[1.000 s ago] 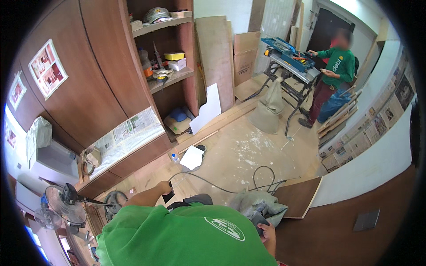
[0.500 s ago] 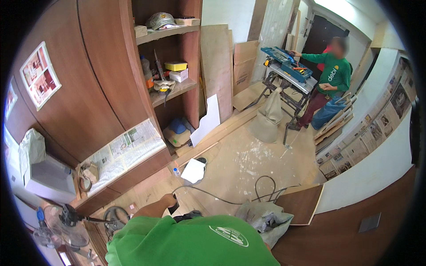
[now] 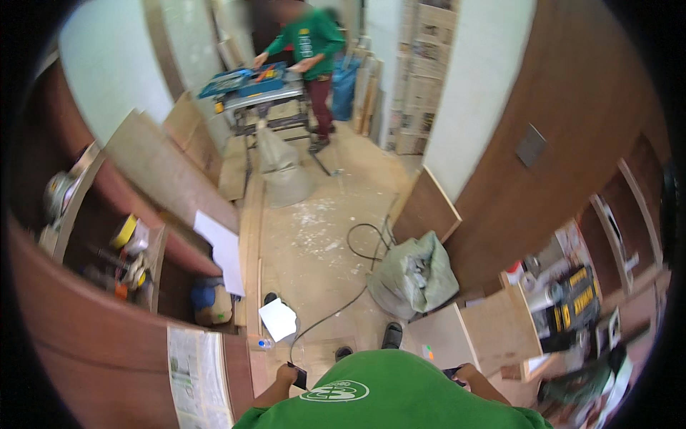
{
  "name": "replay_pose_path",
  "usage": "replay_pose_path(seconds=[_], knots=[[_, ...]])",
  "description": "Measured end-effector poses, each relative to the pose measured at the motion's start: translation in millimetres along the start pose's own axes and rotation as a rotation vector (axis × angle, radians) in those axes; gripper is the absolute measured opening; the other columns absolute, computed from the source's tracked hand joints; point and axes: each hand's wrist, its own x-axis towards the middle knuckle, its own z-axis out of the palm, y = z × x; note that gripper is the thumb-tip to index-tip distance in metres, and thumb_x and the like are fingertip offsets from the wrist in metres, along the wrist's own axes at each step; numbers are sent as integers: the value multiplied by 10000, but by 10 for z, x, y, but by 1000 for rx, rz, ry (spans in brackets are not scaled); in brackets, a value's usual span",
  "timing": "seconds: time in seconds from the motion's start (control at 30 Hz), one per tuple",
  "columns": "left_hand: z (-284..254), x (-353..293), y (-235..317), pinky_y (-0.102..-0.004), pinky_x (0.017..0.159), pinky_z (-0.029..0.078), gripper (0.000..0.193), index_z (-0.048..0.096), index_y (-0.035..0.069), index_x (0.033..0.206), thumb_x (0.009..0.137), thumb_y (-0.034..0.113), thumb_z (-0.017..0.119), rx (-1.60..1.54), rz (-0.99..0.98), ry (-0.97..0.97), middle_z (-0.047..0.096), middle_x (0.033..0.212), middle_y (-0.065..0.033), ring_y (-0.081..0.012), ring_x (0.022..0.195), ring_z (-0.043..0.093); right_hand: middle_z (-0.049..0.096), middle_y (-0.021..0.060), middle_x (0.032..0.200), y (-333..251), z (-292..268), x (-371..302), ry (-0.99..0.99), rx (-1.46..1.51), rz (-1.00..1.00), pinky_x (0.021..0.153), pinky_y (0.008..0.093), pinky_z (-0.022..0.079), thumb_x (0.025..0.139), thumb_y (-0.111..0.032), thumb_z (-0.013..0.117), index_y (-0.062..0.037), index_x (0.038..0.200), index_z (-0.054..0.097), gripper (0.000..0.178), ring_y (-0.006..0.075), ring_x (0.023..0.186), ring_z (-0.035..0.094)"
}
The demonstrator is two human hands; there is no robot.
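Observation:
My left hand, low in the picture beside my green shirt, is closed on a small flat black thing whose kind I cannot make out. On the other side of the shirt is my right hand, its fingers curled at another dark thing, mostly hidden. Ahead of my left hand lie a torn white sheet and a small clear bottle with a blue cap. A black cable runs past them. Dark shoes show just beyond my shirt.
A pale green sack stands ahead on the right. Behind it, a brown board leans on the wall. Farther off, a person in green works at a blue table saw. Shelves line the left; a black-and-yellow toolbox is at right.
My view has swung to the right; the right-hand shelves and toolbox have come in. My right hand now shows. My left hand still holds the black thing. The co-worker remains at the saw.

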Motion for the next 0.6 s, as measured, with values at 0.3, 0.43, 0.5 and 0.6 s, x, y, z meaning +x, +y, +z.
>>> replay_pose_path(seconds=[0.3, 0.43, 0.5, 0.6], knots=[[-311, 279, 840, -483, 910, 512, 447, 673, -42, 1049, 857, 360, 635, 60, 347, 2, 693, 1052, -278, -440, 1038, 652, 742, 175, 1004, 587, 932, -1097, 235, 816, 190, 814, 382, 577, 716, -128, 817, 41, 1121, 698, 454, 272, 898, 726], [-587, 57, 1253, -480, 901, 512, 486, 668, -73, 1043, 850, 373, 652, 85, 388, 99, 694, 1016, -280, -437, 1012, 657, 718, 161, 851, 813, 1349, -1320, 293, 818, 302, 668, 411, 580, 811, -271, 763, 67, 1023, 692, 406, 270, 695, 702], [-680, 18, 1279, -469, 892, 520, 486, 695, -75, 982, 846, 388, 644, 253, 531, 71, 699, 1002, -272, -430, 1001, 661, 705, 161, 812, 972, 1562, -1384, 311, 811, 334, 649, 430, 573, 861, -351, 729, 70, 1003, 686, 446, 277, 658, 689], [-618, -6, 1315, -457, 896, 521, 403, 734, 16, 979, 877, 385, 605, 473, 510, 148, 701, 1022, -258, -408, 994, 669, 717, 249, 1014, 1372, 1981, -1250, 410, 689, 425, 885, 440, 524, 884, -469, 674, 94, 1037, 691, 584, 344, 1002, 694]])
